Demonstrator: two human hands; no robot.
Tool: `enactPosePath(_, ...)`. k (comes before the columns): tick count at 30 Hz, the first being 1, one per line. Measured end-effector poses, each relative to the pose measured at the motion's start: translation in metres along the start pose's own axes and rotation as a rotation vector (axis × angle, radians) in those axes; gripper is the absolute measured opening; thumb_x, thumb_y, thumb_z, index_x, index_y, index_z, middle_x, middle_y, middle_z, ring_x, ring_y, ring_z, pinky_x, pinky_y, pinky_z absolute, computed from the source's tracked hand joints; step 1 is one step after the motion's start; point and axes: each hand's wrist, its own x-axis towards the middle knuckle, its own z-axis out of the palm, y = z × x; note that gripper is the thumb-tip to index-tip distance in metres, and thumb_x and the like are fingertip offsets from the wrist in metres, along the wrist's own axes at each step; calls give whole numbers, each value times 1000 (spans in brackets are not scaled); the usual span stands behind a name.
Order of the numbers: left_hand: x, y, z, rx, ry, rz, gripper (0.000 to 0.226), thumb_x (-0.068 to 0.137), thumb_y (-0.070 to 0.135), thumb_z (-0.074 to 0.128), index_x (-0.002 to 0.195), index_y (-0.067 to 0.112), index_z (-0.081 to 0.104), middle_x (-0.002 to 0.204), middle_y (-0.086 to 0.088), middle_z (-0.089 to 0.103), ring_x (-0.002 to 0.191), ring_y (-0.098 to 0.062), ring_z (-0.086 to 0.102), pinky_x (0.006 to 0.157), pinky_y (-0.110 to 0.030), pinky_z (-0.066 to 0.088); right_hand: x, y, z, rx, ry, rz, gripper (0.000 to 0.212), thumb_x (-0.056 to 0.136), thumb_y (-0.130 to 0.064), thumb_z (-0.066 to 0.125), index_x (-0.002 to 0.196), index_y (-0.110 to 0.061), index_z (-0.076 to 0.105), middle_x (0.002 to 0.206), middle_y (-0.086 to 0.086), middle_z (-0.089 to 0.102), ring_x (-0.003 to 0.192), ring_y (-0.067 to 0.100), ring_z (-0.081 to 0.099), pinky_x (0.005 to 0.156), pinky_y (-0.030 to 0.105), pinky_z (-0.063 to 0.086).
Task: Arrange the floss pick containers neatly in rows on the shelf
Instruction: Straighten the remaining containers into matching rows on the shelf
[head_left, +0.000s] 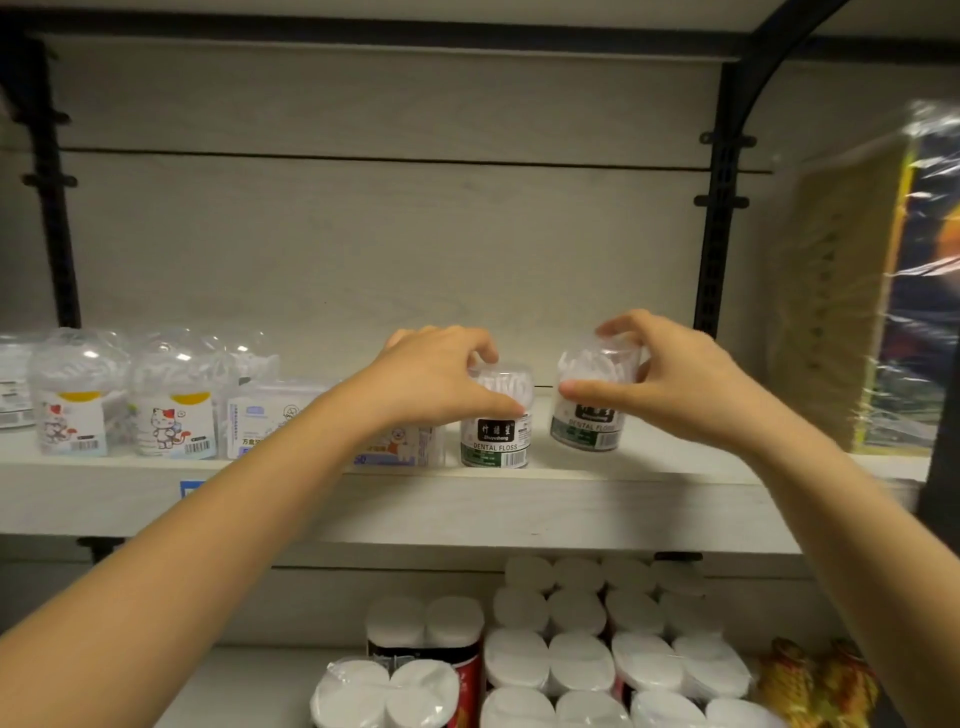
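Left hand (441, 374) is gripping the first jar (496, 439) from above, fingers curled over its lid. Right hand (675, 374) is gripping the second jar (589, 421) just beside it, tilting slightly. Both are at the shelf (519, 499) front. This looks like the placing step. Next likely means levelling the second jar and closing the gap.

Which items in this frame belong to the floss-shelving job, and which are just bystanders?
Job: left hand, right hand, left dental floss tub, right dental floss tub, shelf.
Bystanders: cat-label packs, paper rolls below, plastic-wrapped package at right.
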Motion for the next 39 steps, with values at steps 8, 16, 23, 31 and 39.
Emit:
enactPosePath(8,-5,-4,-3,-3,-22,24,60,75,60,59,125,28,51,129,5,56,116,-14,49,104,-34,32,5,-2,21,-4,-118,-18,78,64,-63,67,128,-25,46,130,-1,55,95,10,53,88,31,46)
enactPosePath(16,-5,-7,-6,35,36,56,53,84,58,50,124,25,57,129,5,60,118,-16,53,103,-32,35,5,3,5,71,-262,-5,64,78,-62,51,133,-30,45,131,-5,53,105,13,57,94,37,48)
enactPosePath(23,-5,-8,-3,42,45,74,57,85,59,47,129,23,53,135,2,54,126,-17,47,108,-33,28,-3,-2,-5,85,-353,5,69,73,-63,47,136,-36,39,140,-6,48,115,16,55,99,40,46)
enactPosePath(31,-63,-51,-32,-110,630,149,39,82,51,50,102,21,64,103,10,65,102,-10,55,97,-29,36,-25,-55,4,76,119,-315,63,68,-82,31,123,-52,35,124,-28,43,98,-13,44,69,12,36)
enactPosePath(39,-158,-216,-98,-126,817,-76,8,83,26,59,82,19,64,77,12,59,73,-6,54,68,-21,41,-19,-179,65,38,-24,-514,40,73,-77,30,110,-65,39,115,-51,40,103,-21,44,61,14,43)
